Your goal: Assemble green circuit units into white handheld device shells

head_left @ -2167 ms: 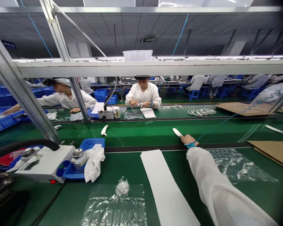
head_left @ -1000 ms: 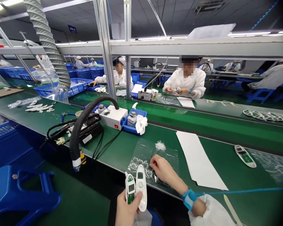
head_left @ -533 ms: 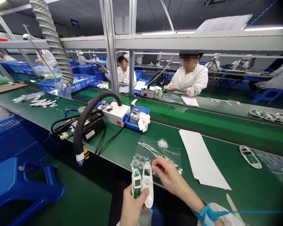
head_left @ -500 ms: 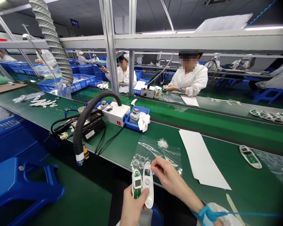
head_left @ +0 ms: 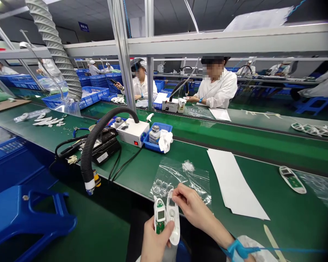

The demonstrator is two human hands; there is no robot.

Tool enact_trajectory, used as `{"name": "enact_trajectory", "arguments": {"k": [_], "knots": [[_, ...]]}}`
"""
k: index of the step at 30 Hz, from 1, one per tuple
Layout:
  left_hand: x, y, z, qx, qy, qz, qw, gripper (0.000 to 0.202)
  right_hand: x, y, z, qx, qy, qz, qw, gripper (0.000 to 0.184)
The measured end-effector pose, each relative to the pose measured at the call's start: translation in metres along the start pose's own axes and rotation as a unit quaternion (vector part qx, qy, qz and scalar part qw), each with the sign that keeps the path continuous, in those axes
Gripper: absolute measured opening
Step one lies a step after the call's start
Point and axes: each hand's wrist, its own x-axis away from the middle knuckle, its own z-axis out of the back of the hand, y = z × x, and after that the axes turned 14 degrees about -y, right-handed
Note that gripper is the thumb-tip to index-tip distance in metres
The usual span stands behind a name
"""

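My left hand (head_left: pixel 153 242) is closed around two long white device halves held side by side at the bench's near edge. One half (head_left: pixel 160 220) shows a green circuit board with a small screen. The other is a white cover (head_left: pixel 173 222). My right hand (head_left: pixel 190 205) pinches something small I cannot make out against the top of the white cover. A blue wrist strap (head_left: pixel 236 249) with a coiled cord is on my right wrist. Just behind my hands lies a clear plastic bag (head_left: pixel 180 178) of small clear parts.
White paper sheets (head_left: pixel 233 183) lie to the right, another open device half (head_left: pixel 292 179) farther right. A black hose (head_left: pixel 94 143), a white box unit (head_left: pixel 132 131) and a blue tray (head_left: pixel 155 137) stand at left. Co-workers in white coats sit across the green belt (head_left: pixel 235 140). A blue stool (head_left: pixel 30 218) is lower left.
My right arm came back from the belt to the near edge. It reached into the clear bag, then rose to the white cover that my left hand holds. The view turned left.
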Motion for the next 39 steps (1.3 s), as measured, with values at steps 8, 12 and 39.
{"name": "enact_trajectory", "arguments": {"k": [8,12,39], "knots": [[0.002,0.006,-0.002,0.010,-0.002,0.003,1.000,0.038,-0.001,0.002,-0.003,0.007,0.006,0.010,1.000,0.019],[0.003,0.005,-0.002,0.011,-0.002,0.007,1.000,0.039,0.002,0.004,-0.006,-0.034,0.027,0.005,0.999,0.013],[-0.018,0.002,0.188,0.283,0.224,-0.153,0.920,0.055,-0.115,-0.059,-0.174,-0.530,-0.156,-0.081,0.829,0.056]]}}
